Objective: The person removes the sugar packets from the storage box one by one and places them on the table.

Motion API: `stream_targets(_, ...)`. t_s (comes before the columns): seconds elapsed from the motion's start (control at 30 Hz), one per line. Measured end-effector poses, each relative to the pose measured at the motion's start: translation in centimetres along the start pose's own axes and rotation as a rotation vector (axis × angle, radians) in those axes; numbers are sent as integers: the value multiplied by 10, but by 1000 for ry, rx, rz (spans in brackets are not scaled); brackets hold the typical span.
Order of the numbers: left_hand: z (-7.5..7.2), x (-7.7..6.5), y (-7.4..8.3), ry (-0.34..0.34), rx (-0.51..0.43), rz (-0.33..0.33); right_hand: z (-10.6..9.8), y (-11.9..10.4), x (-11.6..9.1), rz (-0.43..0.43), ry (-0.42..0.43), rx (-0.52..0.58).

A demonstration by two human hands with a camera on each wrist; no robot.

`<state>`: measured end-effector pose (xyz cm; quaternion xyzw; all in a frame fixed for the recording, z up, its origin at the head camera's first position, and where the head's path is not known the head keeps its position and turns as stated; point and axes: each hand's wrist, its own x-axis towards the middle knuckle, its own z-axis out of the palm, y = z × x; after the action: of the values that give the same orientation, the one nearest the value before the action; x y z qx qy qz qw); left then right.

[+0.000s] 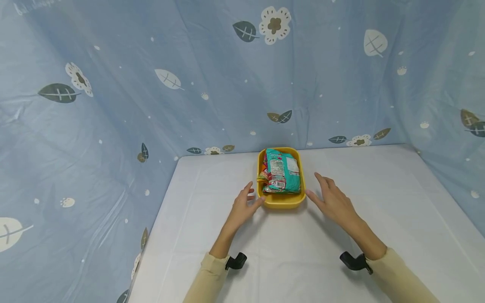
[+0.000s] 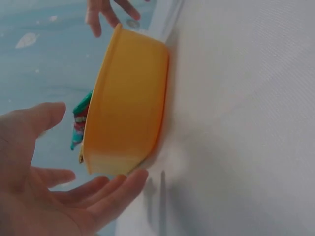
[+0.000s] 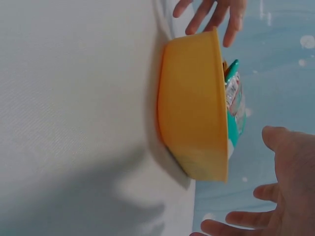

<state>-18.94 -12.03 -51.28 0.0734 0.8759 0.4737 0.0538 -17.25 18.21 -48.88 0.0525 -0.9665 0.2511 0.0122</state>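
A yellow plastic basin (image 1: 282,203) stands near the far edge of the table. Inside it lies a teal snack bag (image 1: 289,172), with a red and orange packet (image 1: 263,171) partly hidden along its left side. My left hand (image 1: 242,207) is at the basin's near left corner, fingers spread and holding nothing. To the right of the basin my right hand (image 1: 335,202) hovers, thumb toward the wall and fingers apart. In the right wrist view a gap shows between the right hand (image 3: 295,182) and the basin (image 3: 194,103).
A white cloth (image 1: 303,261) covers the table. Blue curtain (image 1: 227,84) with leaves and flowers hangs behind and at the left. Black wrist mounts (image 1: 236,261) stick inward from both cuffs.
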Motion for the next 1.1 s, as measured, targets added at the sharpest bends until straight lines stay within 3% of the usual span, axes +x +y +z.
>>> stream_targets(0.2,1,7,-2,-25,-96,-29,0,-3,5,4,-16,8)
stream_targets(0.6,4,17,-5,-43,-198,-77,-6,-7,16,-4,-45,30)
stream_targets(1.1,3,27,0,-77,-261,-133,-8,-18,39,32,-68,53)
